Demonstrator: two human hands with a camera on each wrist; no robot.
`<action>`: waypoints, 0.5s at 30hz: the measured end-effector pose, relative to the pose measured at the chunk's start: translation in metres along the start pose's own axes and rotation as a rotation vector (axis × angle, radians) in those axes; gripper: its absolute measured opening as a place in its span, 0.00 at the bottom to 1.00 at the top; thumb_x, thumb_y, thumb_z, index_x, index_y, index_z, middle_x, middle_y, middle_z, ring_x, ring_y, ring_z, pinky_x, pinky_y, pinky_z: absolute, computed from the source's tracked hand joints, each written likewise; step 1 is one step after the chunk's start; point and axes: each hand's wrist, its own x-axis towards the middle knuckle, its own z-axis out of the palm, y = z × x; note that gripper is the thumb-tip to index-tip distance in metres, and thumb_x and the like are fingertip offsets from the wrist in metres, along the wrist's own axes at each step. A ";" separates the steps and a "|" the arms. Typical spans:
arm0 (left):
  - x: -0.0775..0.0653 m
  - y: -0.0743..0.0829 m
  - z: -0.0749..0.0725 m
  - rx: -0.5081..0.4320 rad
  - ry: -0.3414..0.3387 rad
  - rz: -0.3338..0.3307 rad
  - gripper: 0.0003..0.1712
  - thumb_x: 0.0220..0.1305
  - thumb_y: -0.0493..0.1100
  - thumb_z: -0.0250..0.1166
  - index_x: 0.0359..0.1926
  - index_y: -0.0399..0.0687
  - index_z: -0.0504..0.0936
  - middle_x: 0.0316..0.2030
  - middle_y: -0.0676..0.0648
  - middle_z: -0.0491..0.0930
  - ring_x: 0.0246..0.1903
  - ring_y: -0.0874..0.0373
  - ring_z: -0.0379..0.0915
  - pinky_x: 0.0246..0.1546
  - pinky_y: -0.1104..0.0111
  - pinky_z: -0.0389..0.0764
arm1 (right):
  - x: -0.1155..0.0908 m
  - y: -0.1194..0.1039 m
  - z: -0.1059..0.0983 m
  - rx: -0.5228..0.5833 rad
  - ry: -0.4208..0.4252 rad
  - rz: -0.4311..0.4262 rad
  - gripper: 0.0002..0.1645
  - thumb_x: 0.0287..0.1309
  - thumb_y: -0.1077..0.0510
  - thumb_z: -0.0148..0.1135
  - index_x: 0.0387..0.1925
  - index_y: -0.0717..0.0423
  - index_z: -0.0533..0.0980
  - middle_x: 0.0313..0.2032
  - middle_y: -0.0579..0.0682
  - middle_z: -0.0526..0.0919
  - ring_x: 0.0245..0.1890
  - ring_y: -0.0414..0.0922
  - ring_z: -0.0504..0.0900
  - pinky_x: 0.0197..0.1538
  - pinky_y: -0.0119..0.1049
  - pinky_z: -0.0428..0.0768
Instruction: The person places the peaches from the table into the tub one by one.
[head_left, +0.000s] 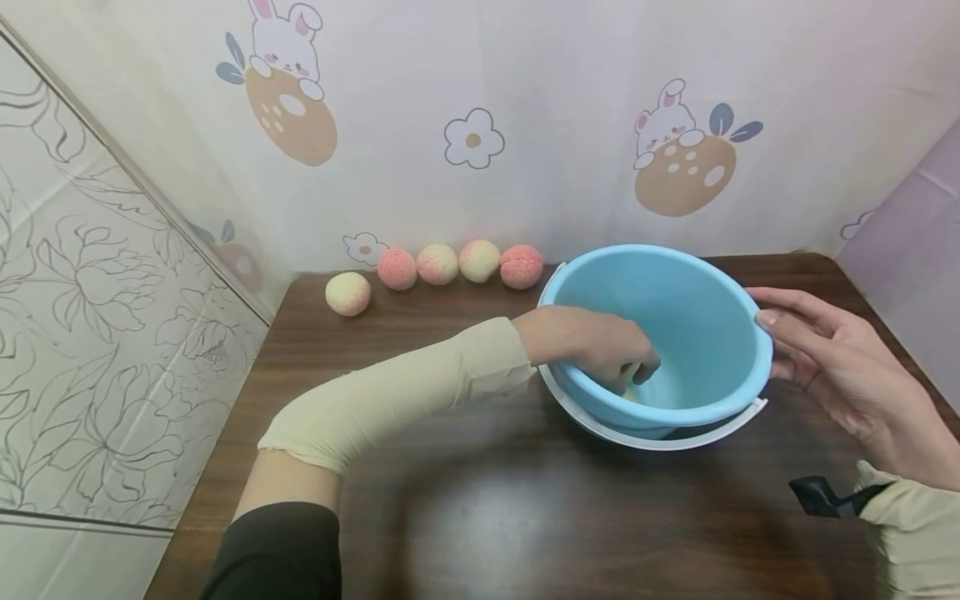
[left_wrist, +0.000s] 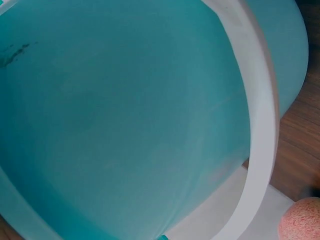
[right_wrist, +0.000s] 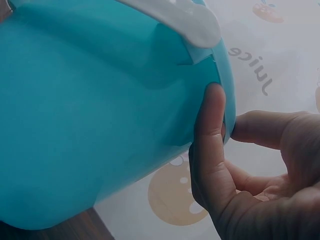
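Observation:
A light blue bucket (head_left: pixel 697 333) with a white handle (head_left: pixel 678 446) stands on the right part of the brown table, its mouth facing up and toward me. My left hand (head_left: pixel 596 342) reaches over the near left rim into it. Curled fingers there hold a mostly hidden pale yellow peach (head_left: pixel 632 392). With thumb and fingers my right hand (head_left: pixel 840 358) pinches the bucket's right rim, also plain in the right wrist view, where the thumb and fingers lie on opposite sides of the rim. The left wrist view shows the bucket's outer wall (left_wrist: pixel 125 110) and handle, not the hand.
Several peaches (head_left: pixel 437 264), pink and pale yellow, lie in a row along the table's back edge, left of the bucket. Behind the table (head_left: pixel 420 483) hangs a curtain (head_left: pixel 555 150) with rabbit prints. A flower-patterned panel (head_left: pixel 112 275) borders the left side.

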 end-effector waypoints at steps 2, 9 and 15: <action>0.000 0.000 0.000 0.026 0.025 0.012 0.15 0.75 0.42 0.61 0.59 0.54 0.82 0.49 0.54 0.83 0.47 0.61 0.73 0.52 0.73 0.74 | 0.000 0.001 0.000 0.006 -0.002 -0.001 0.26 0.74 0.74 0.49 0.67 0.58 0.75 0.52 0.50 0.88 0.40 0.45 0.92 0.35 0.38 0.88; -0.006 -0.002 -0.003 0.191 0.229 -0.014 0.11 0.77 0.49 0.56 0.52 0.57 0.82 0.45 0.55 0.78 0.43 0.63 0.70 0.46 0.72 0.74 | -0.001 0.000 0.000 0.007 0.004 0.007 0.26 0.74 0.74 0.49 0.67 0.57 0.75 0.53 0.49 0.88 0.40 0.45 0.92 0.35 0.38 0.88; -0.016 -0.002 -0.008 0.305 0.381 -0.055 0.15 0.77 0.51 0.52 0.53 0.60 0.83 0.48 0.55 0.79 0.49 0.60 0.71 0.47 0.68 0.75 | 0.000 0.000 0.000 0.004 -0.001 0.007 0.26 0.74 0.74 0.49 0.67 0.58 0.74 0.53 0.49 0.88 0.40 0.46 0.92 0.35 0.39 0.88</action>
